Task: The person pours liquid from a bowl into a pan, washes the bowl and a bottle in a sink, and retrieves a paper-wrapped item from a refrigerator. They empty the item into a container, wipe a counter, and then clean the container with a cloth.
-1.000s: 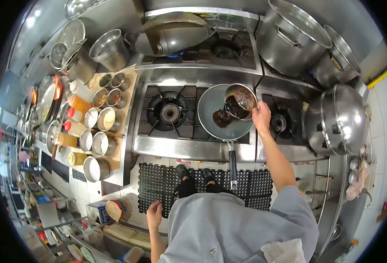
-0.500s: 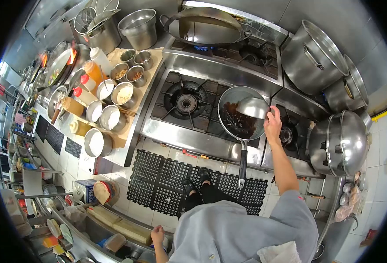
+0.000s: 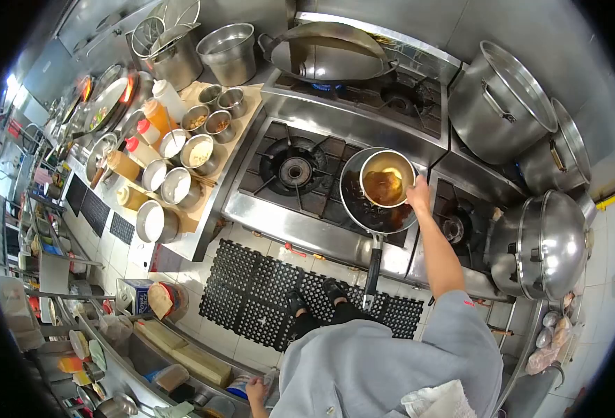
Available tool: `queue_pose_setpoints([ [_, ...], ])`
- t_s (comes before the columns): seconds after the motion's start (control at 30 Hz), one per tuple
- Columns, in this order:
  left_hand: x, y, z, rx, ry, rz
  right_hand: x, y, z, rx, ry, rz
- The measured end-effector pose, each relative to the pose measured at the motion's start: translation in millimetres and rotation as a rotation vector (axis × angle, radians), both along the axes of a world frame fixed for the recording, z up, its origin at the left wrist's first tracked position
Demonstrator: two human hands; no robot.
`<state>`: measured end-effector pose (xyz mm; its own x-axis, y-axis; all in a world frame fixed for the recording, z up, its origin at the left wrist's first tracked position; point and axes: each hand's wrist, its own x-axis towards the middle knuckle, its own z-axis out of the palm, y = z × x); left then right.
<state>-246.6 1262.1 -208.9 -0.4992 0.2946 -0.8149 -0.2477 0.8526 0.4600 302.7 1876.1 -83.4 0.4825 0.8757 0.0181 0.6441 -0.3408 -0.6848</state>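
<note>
The bowl [image 3: 387,178] has turned upright over the pan [image 3: 371,213], in the right hand [image 3: 417,196].

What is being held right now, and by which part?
The right hand holds a small metal bowl by its rim, over the frying pan. Whether the left hand, at the bottom edge, holds anything cannot be told.

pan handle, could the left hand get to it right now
Probably yes. The pan handle juts past the stove edge toward the person, with nothing over it. The left hand is low by the counter behind, far off but unblocked. The right hand holds the metal bowl.
</note>
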Motion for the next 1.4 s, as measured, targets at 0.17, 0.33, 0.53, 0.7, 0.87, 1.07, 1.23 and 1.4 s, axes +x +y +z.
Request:
queue_pose_setpoints([
  [0.17, 35.8, 17.7, 6.9, -0.027, -0.144, 0.191, -1.2, -0.5, 37.4, -0.219, 0.154, 0.142],
  [0.33, 36.0, 27.8, -9.2, 0.05, -0.122, 0.082, -5.8, -8.3, 69.4, 0.144, -0.292, 0.343],
  [0.53, 44.7, 53.8, 6.2, 0.03, -0.045, 0.051, -8.6, -31.3, 93.6, 0.361, -0.427, 0.423],
  [0.7, 49.0, 59.0, 9.9, -0.014, -0.002, -0.025, -6.5, -45.4, 87.8, 0.497, -0.342, 0.385],
  [0.87, 49.0, 50.3, 11.6, 0.014, 0.018, -0.023, -10.1, -33.2, 60.1, 0.491, -0.318, 0.237],
  [1.07, 46.5, 32.5, 0.1, 0.021, 0.01, 0.015, -1.2, -20.0, 25.1, 0.326, -0.389, 0.172],
  [1.23, 57.1, 28.0, -0.5, -0.019, -0.042, 0.072, 5.5, -12.4, 22.2, -0.033, 0.061, 0.04],
  [1.4, 53.9, 31.0, -6.9, 0.017, -0.056, 0.106, 9.4, -8.2, 45.8, -0.193, 0.065, 0.131],
])
